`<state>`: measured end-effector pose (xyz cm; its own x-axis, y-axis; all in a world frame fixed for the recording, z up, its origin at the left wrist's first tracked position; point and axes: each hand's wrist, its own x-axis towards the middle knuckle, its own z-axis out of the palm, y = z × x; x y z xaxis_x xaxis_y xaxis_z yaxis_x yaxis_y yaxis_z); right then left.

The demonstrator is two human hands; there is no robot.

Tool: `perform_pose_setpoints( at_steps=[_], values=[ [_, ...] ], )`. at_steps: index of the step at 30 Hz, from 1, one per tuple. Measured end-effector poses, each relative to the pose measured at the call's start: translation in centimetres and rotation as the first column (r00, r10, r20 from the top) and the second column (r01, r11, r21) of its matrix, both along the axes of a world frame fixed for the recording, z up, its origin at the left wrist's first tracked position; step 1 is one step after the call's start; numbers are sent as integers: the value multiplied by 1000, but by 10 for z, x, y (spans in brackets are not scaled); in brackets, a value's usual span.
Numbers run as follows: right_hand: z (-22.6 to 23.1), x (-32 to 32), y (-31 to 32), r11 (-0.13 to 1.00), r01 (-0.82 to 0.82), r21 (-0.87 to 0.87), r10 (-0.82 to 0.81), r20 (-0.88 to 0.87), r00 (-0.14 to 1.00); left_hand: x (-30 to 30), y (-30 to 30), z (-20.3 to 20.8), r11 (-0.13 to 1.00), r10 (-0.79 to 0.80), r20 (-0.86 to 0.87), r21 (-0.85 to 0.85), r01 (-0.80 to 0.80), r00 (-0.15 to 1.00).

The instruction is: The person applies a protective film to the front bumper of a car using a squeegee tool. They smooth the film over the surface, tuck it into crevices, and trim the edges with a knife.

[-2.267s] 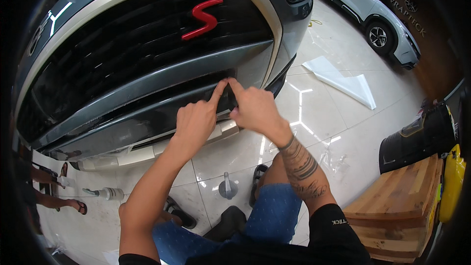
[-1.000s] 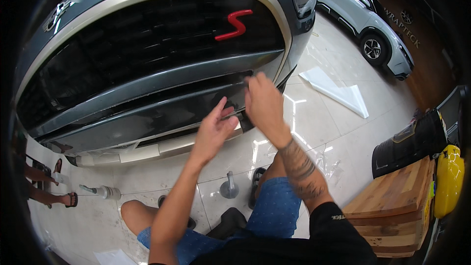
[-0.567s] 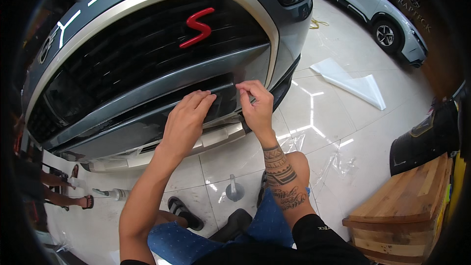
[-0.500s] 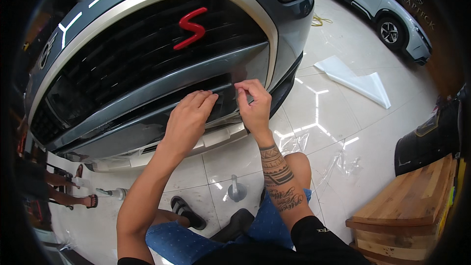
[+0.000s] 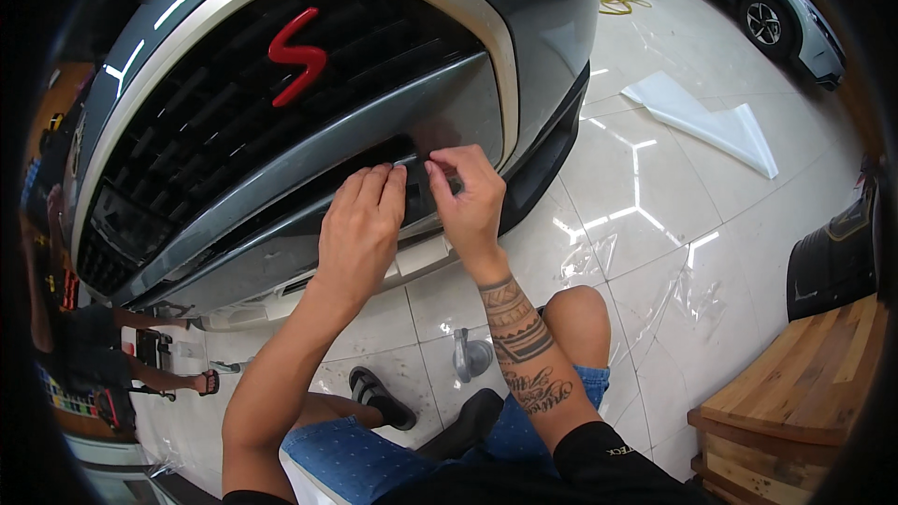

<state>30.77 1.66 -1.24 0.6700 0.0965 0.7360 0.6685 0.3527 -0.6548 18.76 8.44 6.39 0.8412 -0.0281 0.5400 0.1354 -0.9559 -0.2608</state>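
Observation:
The front of a grey-blue car fills the view ahead of me, with a dark grille [image 5: 201, 84] and a red S-shaped badge [image 5: 301, 56] on it. Below the grille runs a glossy grey bumper panel [image 5: 271, 236] with a long dark slot above it. My left hand [image 5: 360, 224] rests on the panel near the slot's right end, fingers stretched out side by side, holding nothing. Just right of it, my right hand [image 5: 470, 201] is closed in a pinch, thumb against forefinger, at the panel's right part. What lies in the pinch is too small to make out.
On the tiled floor lie a folded white sheet [image 5: 711, 122], crumpled clear plastic [image 5: 669, 304], a grey round-based object [image 5: 472, 357] and a yellow cable [image 5: 622, 2]. Wooden steps [image 5: 795, 388] and a black container [image 5: 832, 266] stand right. Another person's sandalled foot [image 5: 208, 382] shows left; a second car [image 5: 809, 23] stands far right.
My view has shifted, so the grille badge sits further left and the floor sheet further right. Both hands stay at the same part of the panel, the right still pinching.

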Motion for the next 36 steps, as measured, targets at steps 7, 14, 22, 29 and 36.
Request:
perform_pose_setpoints(
  at_steps=[7, 14, 22, 29, 36],
  values=[
    [5, -1, 2, 998, -57, 8, 57, -110, 992, 6, -2, 7, 1000, 14, -13, 3, -14, 1000],
    [5, -3, 2, 998, -67, 14, 68, -153, 986, 13, -1, 14, 996, 72, -98, -46, -77, 993],
    [7, -7, 3, 996, -88, -23, 82, -193, 978, 21, -1, 25, 987, 147, -145, -42, -154, 979],
    [6, -18, 13, 963, 138, -232, -189, -215, 958, 19, -1, 25, 981, 156, -115, -102, -168, 981],
    [8, -20, 31, 912, 200, -358, -333, -361, 871, 12, 4, 31, 955, 116, -88, -265, -135, 989]
  ],
)
